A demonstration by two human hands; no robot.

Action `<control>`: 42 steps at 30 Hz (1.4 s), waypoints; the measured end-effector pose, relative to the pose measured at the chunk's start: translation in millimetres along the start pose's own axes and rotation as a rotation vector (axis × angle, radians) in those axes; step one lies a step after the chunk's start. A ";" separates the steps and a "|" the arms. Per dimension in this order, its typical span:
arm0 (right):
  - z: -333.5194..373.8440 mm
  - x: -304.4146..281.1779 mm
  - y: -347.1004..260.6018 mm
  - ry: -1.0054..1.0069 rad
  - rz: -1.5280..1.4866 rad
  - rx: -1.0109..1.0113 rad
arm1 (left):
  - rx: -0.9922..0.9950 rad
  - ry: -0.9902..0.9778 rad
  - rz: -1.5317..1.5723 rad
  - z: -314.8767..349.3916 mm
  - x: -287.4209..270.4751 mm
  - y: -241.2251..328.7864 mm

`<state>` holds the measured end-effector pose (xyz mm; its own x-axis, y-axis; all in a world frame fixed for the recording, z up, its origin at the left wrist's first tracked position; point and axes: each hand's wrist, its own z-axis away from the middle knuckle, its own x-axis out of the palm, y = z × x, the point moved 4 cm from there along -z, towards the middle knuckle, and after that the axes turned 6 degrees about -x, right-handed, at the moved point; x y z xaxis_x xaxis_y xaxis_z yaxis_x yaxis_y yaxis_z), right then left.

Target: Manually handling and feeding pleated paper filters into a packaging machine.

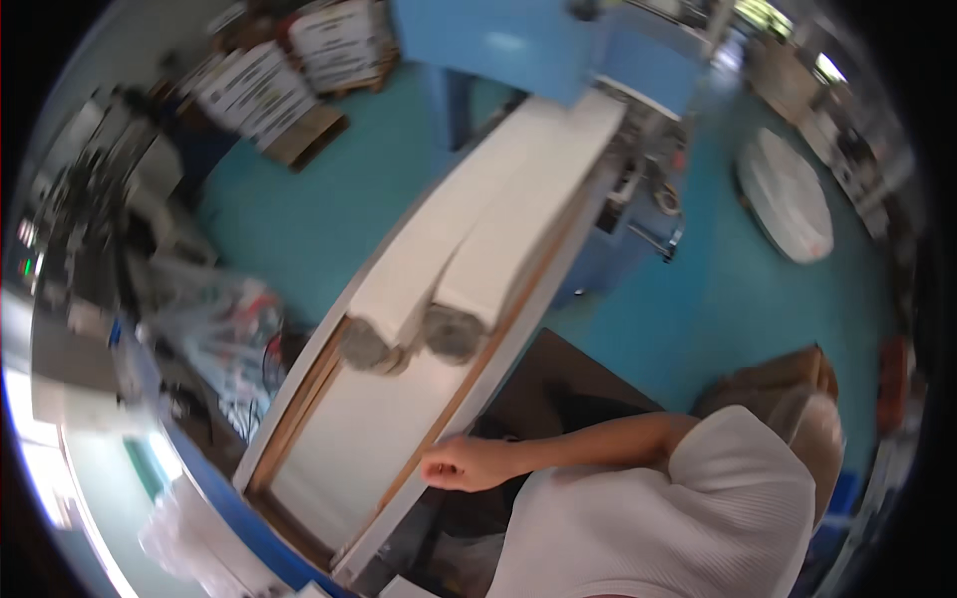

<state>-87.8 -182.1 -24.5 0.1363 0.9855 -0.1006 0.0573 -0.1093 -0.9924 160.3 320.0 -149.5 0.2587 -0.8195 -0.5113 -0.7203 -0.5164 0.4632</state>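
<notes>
My right hand [464, 464] is closed with its fingers curled in, at the near right rim of a long shallow trough [344, 453]. Nothing shows sticking out of the fist. Two long cream-white bands [533, 214] lie side by side in the trough, running down from a blue machine [488, 45]. At their near ends sit grey, rounded, crumpled-looking pieces, one on the left [364, 344] and one on the right [454, 334]. Motion blur hides their exact kind. The hand is apart from both bands. My left hand is out of view.
Wooden strips line the trough's long sides. A clear plastic bag [224, 324] with mixed contents stands to its left. Pallets with white-wrapped boxes [264, 100] stand at the far left. A white plastic-wrapped bundle [786, 194] lies on the teal floor at right, and a brown box [768, 384] stands nearer.
</notes>
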 end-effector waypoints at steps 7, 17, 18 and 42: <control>117.1 -59.1 16.6 0.092 0.074 0.052 | -0.419 0.238 -0.602 -124.3 131.0 394.3; 354.0 -202.6 66.2 0.466 0.354 0.080 | 0.277 -1.281 0.621 55.7 380.2 811.9; 377.0 -219.4 74.7 0.451 0.428 0.206 | 0.334 -1.327 0.651 75.8 392.2 843.9; 998.7 -506.5 254.4 1.369 0.134 1.394 | 0.696 -2.090 0.061 475.8 746.2 1224.0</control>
<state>-1129.9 -579.8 -297.3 0.6601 0.1588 -0.7342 -0.6153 0.6750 -0.4071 -834.5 -805.4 -308.5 -0.2861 0.7825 -0.5530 -0.8712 0.0278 0.4901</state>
